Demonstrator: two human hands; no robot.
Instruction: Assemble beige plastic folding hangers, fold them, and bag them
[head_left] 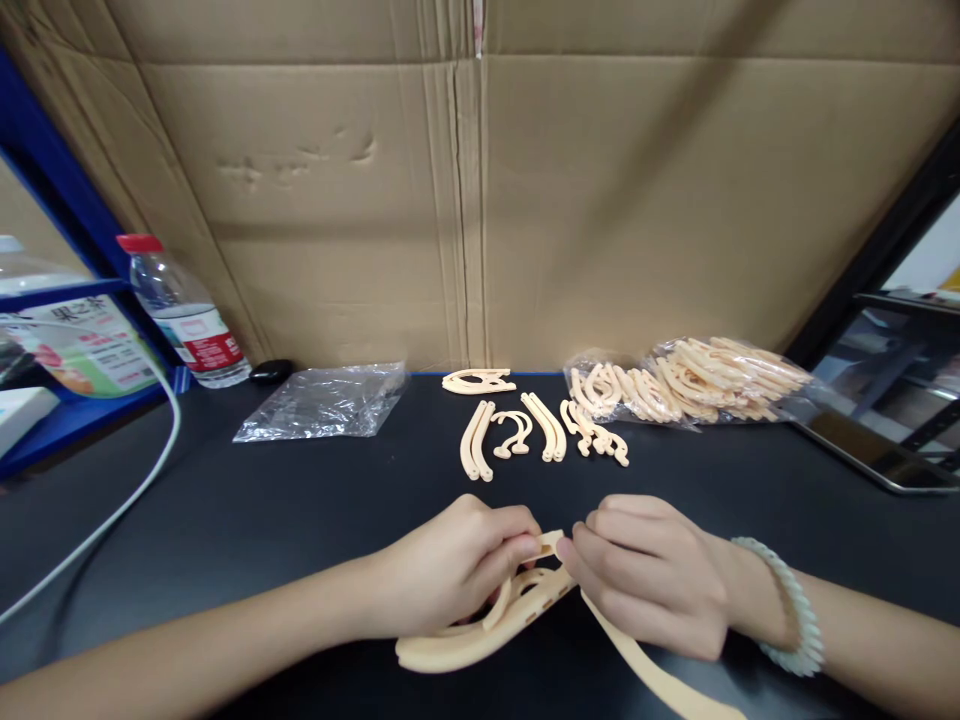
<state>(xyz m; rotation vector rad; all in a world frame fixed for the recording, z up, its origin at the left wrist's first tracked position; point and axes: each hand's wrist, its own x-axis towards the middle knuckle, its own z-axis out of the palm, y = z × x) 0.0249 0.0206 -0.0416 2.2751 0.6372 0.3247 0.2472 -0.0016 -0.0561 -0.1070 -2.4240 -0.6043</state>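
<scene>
My left hand is closed on a beige plastic assembly, a curved arm with slots along its edge. Its thumb and finger pinch a small slotted end of a piece. Close by on the right, my right hand is closed around the top of a long curved beige arm, which slants down to the bottom edge. The fingertips of both hands nearly meet, and the right fingers hide where the parts come together.
Beyond the hands lie loose curved arms, hooks, small pieces and a folded beige piece. Filled plastic bags rest at back right. An empty bag, a bottle and a white cable are left.
</scene>
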